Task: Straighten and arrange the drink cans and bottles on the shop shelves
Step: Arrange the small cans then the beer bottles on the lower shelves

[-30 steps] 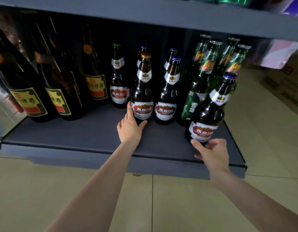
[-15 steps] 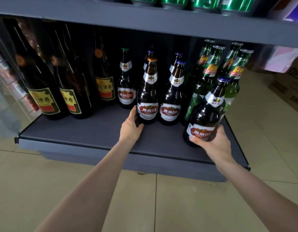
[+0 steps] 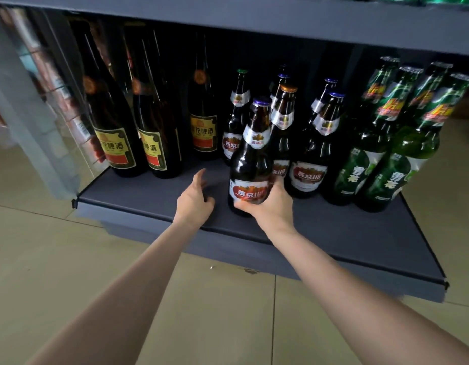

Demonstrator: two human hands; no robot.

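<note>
Glossy dark glass bottle (image 3: 250, 159) with paper label; matt grey shelf (image 3: 154, 196).

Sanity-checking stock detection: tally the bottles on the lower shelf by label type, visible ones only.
Tall dark bottles, yellow and red labels: 3
Brown bottles, red and white labels: 6 visible, counting the one the right hand grips; back-row ones show only caps and necks
Green bottles: 4
Total: 13 visible

brown bottle (image 3: 250, 159), green bottles (image 3: 401, 143), grey shelf (image 3: 333, 233)
</note>
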